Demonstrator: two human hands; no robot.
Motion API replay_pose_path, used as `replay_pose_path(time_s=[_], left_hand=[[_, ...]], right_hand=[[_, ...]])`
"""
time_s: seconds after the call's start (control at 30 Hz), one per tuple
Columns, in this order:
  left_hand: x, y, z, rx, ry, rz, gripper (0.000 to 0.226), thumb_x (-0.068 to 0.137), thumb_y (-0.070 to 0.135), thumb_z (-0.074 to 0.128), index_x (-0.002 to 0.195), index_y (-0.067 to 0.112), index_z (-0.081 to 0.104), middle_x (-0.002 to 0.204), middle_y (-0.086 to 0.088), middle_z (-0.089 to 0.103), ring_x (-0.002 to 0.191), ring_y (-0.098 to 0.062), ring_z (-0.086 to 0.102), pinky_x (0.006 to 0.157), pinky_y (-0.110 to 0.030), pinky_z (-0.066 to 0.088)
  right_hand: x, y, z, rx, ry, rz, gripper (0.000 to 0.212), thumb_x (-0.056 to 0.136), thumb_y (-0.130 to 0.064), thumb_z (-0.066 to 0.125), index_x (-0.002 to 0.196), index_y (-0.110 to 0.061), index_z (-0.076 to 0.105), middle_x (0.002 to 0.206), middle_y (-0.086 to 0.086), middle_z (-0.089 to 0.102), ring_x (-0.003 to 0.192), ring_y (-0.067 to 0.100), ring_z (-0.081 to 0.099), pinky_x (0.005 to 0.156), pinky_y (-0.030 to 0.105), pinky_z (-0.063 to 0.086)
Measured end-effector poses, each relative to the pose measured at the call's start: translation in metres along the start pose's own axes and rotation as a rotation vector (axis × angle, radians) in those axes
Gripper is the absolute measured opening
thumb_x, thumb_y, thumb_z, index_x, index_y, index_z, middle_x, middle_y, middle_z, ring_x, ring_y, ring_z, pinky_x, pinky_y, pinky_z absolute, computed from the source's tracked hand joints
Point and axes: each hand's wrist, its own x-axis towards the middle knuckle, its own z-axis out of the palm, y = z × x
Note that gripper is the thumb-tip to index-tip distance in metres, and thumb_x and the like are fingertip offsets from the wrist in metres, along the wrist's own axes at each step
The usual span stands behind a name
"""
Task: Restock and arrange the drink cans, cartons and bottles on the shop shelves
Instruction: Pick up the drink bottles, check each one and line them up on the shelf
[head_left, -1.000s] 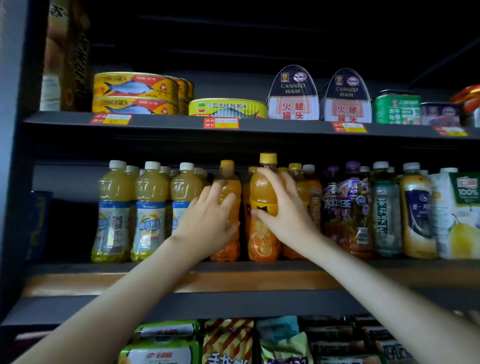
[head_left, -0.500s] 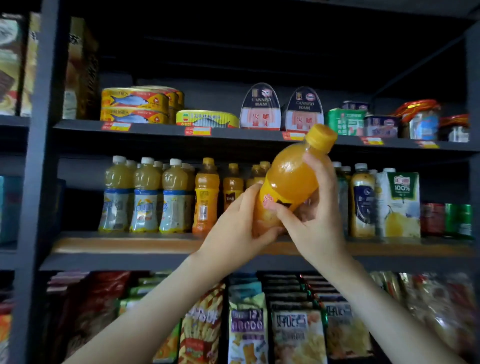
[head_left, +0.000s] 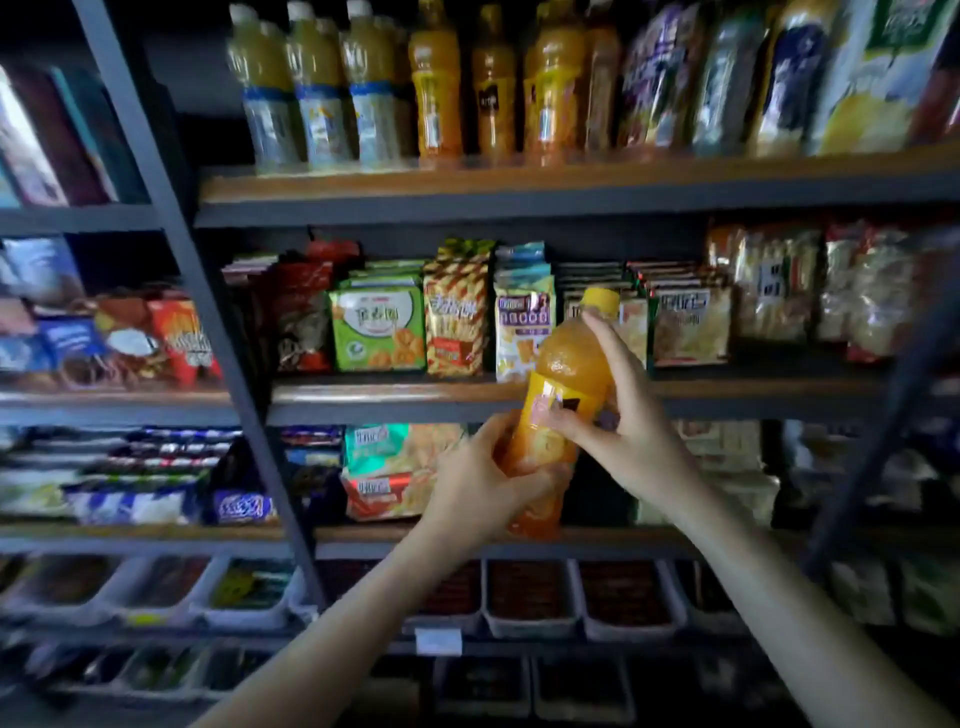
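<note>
While both bare forearms reach up from the lower edge of the view, the left hand (head_left: 475, 491) curls round the lower body of an orange drink bottle (head_left: 569, 371), thumb across the front and fingers wrapped behind near its base. The right hand (head_left: 636, 441) grips the same bottle higher up: its thumb presses on the yellow label at mid-height, and its forefinger stretches up along the neck to touch the yellow cap (head_left: 601, 300). The bottle is off the shelves, held in the air between the two hands, leaning with its cap up and to the right. Behind it stands a dark metal rack (head_left: 218, 332) with wood-edged boards. Straight beyond the bottle, a middle board carries upright snack packets (head_left: 378, 332), green, striped and purple-white side by side. The board below holds more packets, and white trays (head_left: 530, 597) of dark goods sit lower. Farthest up, the drink shelf (head_left: 519, 179) bears a row: pale yellow bottles (head_left: 322, 88) with blue labels at the left, orange bottles (head_left: 436, 88) beside them, then darker bottles and a carton (head_left: 878, 78) to the right.
</note>
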Motion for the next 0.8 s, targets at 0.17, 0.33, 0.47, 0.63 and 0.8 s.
replay_pose_path(time_s=[0.17, 0.33, 0.47, 0.63, 0.8], left_hand=[[-0.036, -0.041, -0.004, -0.178, -0.124, -0.262, 0.063, 0.052, 0.058, 0.071, 0.104, 0.022, 0.068, 0.093, -0.002, 0.074, 0.086, -0.019, 0.070, 0.082, -0.044, 0.057], [-0.054, -0.064, -0.022, -0.335, -0.276, -0.492, 0.018, 0.085, 0.025, 0.071, 0.102, 0.018, 0.068, 0.093, -0.002, 0.073, 0.082, -0.015, 0.070, 0.074, -0.029, 0.056], [-0.068, -0.080, -0.047, -0.280, -0.445, -0.540, 0.036, 0.087, 0.042, 0.066, 0.116, 0.020, 0.065, 0.104, -0.004, 0.072, 0.096, -0.019, 0.069, 0.089, -0.034, 0.055], [-0.079, -0.096, -0.069, -0.504, -0.367, -0.528, 0.069, 0.088, 0.071, 0.030, 0.112, 0.019, 0.068, 0.105, -0.008, 0.073, 0.100, -0.024, 0.068, 0.089, -0.035, 0.054], [-0.101, -0.117, -0.052, -0.301, -0.328, -0.212, 0.054, 0.086, 0.053, 0.059, 0.137, 0.036, 0.049, 0.128, 0.015, 0.060, 0.119, -0.005, 0.056, 0.102, -0.034, 0.047]], right_hand=[[-0.050, 0.025, 0.022, -0.370, -0.244, 0.119, 0.079, 0.083, -0.056, 0.050, 0.144, -0.060, 0.000, 0.161, -0.012, -0.008, 0.147, 0.004, -0.002, 0.117, 0.040, 0.025], [-0.073, 0.032, 0.056, -0.709, -0.488, -0.302, 0.093, 0.082, -0.019, 0.077, 0.153, -0.032, 0.019, 0.162, 0.002, 0.008, 0.149, 0.020, -0.009, 0.120, 0.048, -0.006], [-0.086, 0.034, 0.098, -0.632, -0.434, -0.380, 0.078, 0.073, -0.006, 0.081, 0.139, -0.014, 0.042, 0.144, 0.009, 0.045, 0.142, 0.023, 0.027, 0.122, 0.041, 0.008], [-0.096, 0.018, 0.119, -0.015, -0.228, 0.181, 0.056, 0.075, -0.018, 0.083, 0.119, -0.036, 0.054, 0.115, -0.021, 0.061, 0.112, -0.014, 0.053, 0.093, 0.015, 0.045], [-0.098, 0.019, 0.129, 0.388, -0.074, 0.628, 0.040, 0.068, -0.031, 0.082, 0.104, -0.029, 0.065, 0.097, -0.011, 0.074, 0.093, 0.006, 0.068, 0.083, 0.029, 0.053]])
